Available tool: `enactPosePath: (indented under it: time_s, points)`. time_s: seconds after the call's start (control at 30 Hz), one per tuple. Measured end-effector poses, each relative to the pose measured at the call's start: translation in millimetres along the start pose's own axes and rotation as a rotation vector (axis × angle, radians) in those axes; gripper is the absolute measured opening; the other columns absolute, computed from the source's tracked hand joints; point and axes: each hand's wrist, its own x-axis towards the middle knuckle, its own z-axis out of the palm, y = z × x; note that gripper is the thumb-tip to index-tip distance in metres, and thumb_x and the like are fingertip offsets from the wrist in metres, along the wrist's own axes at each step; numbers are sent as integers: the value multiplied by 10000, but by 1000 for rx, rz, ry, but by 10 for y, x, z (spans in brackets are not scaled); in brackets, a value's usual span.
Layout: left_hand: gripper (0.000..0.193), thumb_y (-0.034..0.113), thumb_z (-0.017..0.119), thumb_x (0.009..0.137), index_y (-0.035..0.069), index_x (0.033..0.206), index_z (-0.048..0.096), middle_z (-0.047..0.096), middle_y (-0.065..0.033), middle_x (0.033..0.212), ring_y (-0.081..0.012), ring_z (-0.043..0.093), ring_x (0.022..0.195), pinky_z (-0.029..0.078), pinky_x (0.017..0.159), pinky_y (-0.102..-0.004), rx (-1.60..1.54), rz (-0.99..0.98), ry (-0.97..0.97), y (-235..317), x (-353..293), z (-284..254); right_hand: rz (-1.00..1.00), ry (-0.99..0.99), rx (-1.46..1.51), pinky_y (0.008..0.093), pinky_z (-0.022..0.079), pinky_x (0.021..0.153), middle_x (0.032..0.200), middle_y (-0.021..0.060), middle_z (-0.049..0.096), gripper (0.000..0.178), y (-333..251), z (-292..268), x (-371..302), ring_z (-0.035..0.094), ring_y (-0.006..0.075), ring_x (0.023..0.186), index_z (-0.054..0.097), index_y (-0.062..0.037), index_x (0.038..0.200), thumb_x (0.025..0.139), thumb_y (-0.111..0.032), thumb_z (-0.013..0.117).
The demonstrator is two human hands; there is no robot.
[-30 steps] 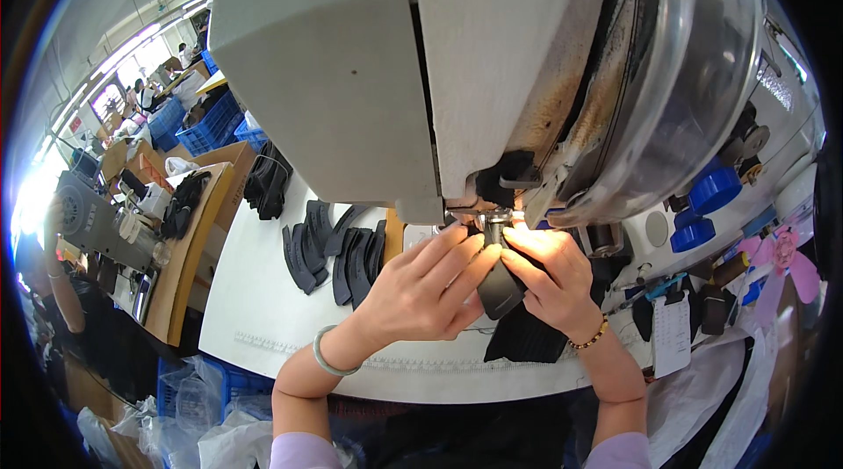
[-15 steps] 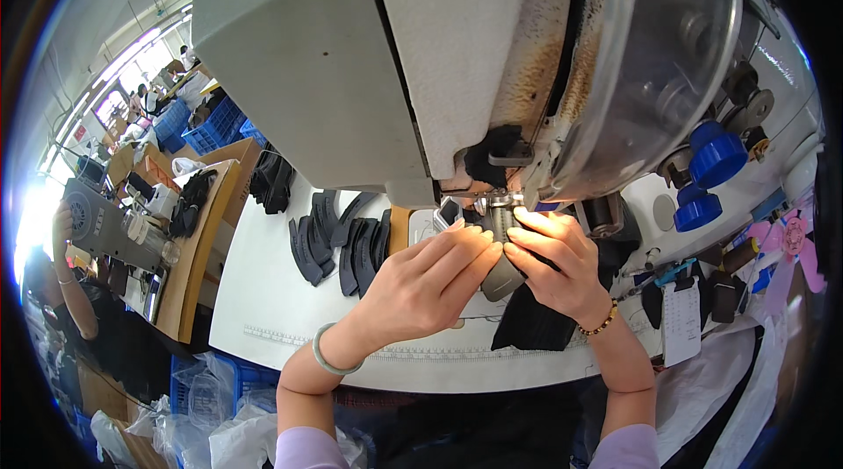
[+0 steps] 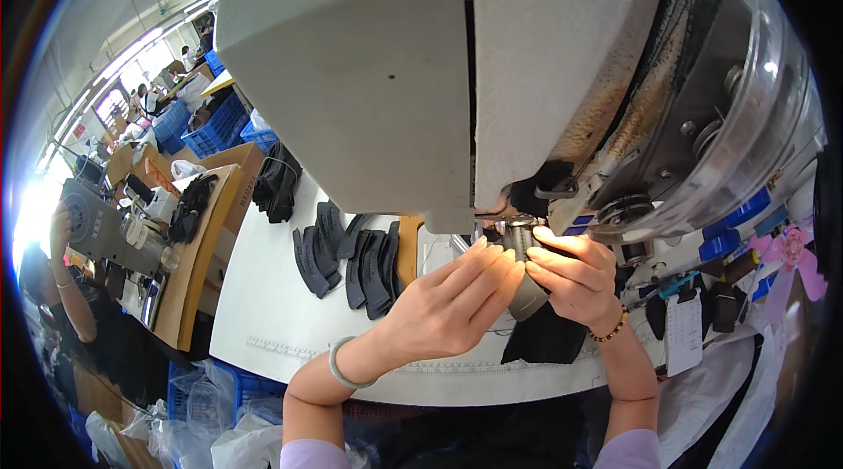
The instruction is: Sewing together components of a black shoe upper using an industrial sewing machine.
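Note:
Beneath the head of a big grey sewing machine (image 3: 369, 91), a curved dark grey strip (image 3: 529, 298) lies at the lit needle area. My left hand (image 3: 461, 302) is closed on its left side, fingertips pressed together close to the presser foot. Gripping the strip's right side is my right hand (image 3: 572, 280), its fingers bent inward. The strip's near end pokes out between the hands, while its far end is hidden by fingers and machine. Below my right hand lies a piece of black ribbed fabric (image 3: 544, 337). Several curved black pieces (image 3: 373, 267) rest left of my left hand.
A printed ruler strip (image 3: 474, 365) runs along the white table's front edge. Blue knobs (image 3: 720, 245) and a pink fan (image 3: 790, 254) are at the right. Blue crates (image 3: 215, 131) stand back left; plastic bags (image 3: 246, 443) lie lower left. Another person (image 3: 83, 306) sits at a machine, far left.
The view has shifted, so the machine head appears larger and farther right. Both hands stay on the strip by the needle, their fingers in nearly the same grip.

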Motion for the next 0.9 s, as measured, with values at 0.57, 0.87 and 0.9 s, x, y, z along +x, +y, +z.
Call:
enactPosePath:
  time_s: [0.57, 0.87, 0.9]
  points:
    - [422, 21, 677, 634, -48, 1048, 643, 564, -131, 949, -292, 631, 913, 579, 849, -392, -102, -76, -3, -111, -59, 73, 70, -35, -65, 326, 482, 753, 1059, 39, 655, 422, 14, 41, -36, 623, 220, 889, 719, -94, 1010, 597, -13, 694]
    - [329, 53, 723, 748, -27, 1061, 666, 684, -113, 977, -247, 693, 872, 562, 683, -305, -154, -354, 158, -13, -59, 78, 34, -14, -26, 333, 527, 714, 930, -21, 606, 347, 43, 27, -19, 595, 201, 846, 732, -120, 966, 623, -73, 748]
    - [322, 7, 702, 719, -42, 1036, 676, 687, -122, 972, -254, 693, 867, 574, 715, -311, -88, -234, 115, 3, -60, 60, 34, 13, -10, 332, 527, 712, 913, -29, 606, 333, 47, 29, -14, 585, 194, 828, 733, -120, 955, 624, -82, 744]
